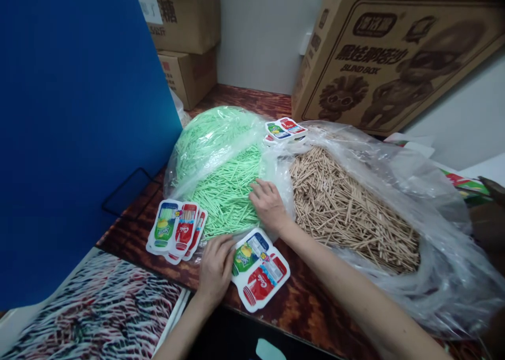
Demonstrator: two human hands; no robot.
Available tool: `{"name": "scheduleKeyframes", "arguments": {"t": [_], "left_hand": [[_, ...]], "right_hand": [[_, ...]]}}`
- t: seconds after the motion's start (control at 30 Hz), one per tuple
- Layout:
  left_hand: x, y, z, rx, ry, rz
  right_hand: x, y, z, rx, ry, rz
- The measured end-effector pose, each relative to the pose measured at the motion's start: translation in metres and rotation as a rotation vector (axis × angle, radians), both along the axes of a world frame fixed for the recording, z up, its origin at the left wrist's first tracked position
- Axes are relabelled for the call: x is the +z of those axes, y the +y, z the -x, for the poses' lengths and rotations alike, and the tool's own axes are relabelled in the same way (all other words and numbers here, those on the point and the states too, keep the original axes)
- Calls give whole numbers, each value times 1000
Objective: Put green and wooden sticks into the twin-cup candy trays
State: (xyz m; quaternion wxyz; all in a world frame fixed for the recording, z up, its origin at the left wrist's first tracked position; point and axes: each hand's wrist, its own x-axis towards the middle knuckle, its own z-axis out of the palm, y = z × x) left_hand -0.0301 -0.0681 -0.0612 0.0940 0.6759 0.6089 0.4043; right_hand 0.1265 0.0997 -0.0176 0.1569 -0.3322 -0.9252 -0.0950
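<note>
My right hand (pixel 270 205) has its fingers curled at the right side of a pile of thin green sticks (pixel 226 191) in a clear plastic bag; the fingertips touch the sticks. My left hand (pixel 215 265) is closed at the left edge of a bottle-shaped blister card (pixel 262 270) marked Sprite and Cola. That card lies tilted at the table's front edge, its compartments showing no sticks that I can make out. Left of it, several similar cards (pixel 175 231) are stacked, with sticks visible in the top one.
A second clear bag of brown sticks (pixel 351 212) lies at the right. More cards (pixel 284 129) rest between the bags. Cardboard boxes (pixel 394 60) stand behind, and a blue panel (pixel 79 112) rises at the left. A wire stand (pixel 126 191) sits beside the panel.
</note>
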Motion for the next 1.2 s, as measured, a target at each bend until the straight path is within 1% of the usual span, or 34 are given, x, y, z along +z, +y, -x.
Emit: {"name": "scheduleKeyframes", "arguments": {"t": [0.1, 0.2, 0.37, 0.47, 0.53, 0.63, 0.73, 0.8, 0.83, 0.93, 1.03, 1.1, 1.17, 1.2], "left_hand": [[-1, 0, 1, 2, -1, 7], [0, 0, 1, 4, -14, 20], [0, -1, 2, 2, -35, 30], [0, 0, 3, 0, -41, 32], [-1, 0, 3, 0, -47, 36], [-1, 1, 3, 1, -54, 41], [1, 1, 3, 2, -61, 45], [2, 1, 3, 0, -68, 45], [2, 1, 2, 0, -71, 44], [2, 1, 3, -2, -71, 45], [1, 1, 3, -1, -58, 51], [1, 1, 3, -2, -48, 52], [0, 1, 3, -1, -39, 47], [0, 1, 3, 0, -36, 45]], "right_hand": [[7, 1, 4, -105, -10, 46], [12, -2, 12, -159, -1, 85], [10, -10, 25, -136, 70, 136], [7, -8, 32, -147, 4, 143], [7, -5, 36, -140, -71, 107], [10, 0, 39, -92, -159, 53], [16, 4, 36, -64, -173, 52], [20, 10, 32, -81, -132, 95], [22, 13, 30, -100, -95, 136], [30, 27, 27, -177, 88, 358], [39, 42, 29, -219, 244, 535], [45, 52, 32, -210, 473, 738], [50, 61, 35, -193, 760, 1010], [52, 64, 37, -186, 867, 1119]]}}
